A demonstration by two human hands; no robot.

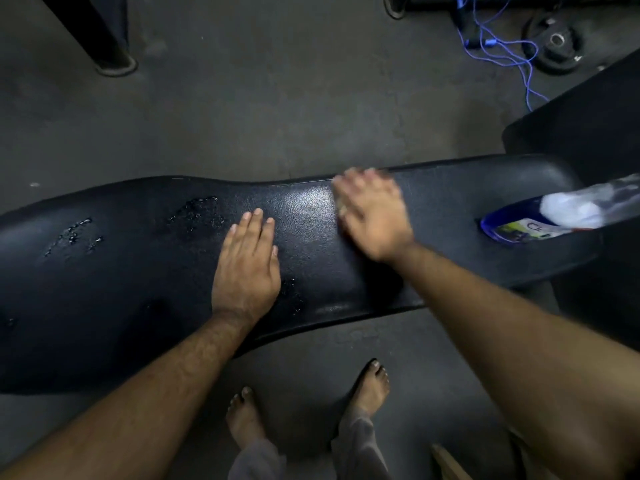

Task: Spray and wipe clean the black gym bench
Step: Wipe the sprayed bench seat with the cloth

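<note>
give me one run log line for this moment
left hand flat on bench | right hand blurred, wiping | droplets left | spray bottle on bench

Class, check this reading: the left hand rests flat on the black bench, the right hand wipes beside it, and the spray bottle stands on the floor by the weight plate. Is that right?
One detail is wrong. The spray bottle stands on the black bench at its right end, not on the floor; the head view shows this. The left hand does rest flat on the bench, and the blurred right hand wipes beside it.
</note>
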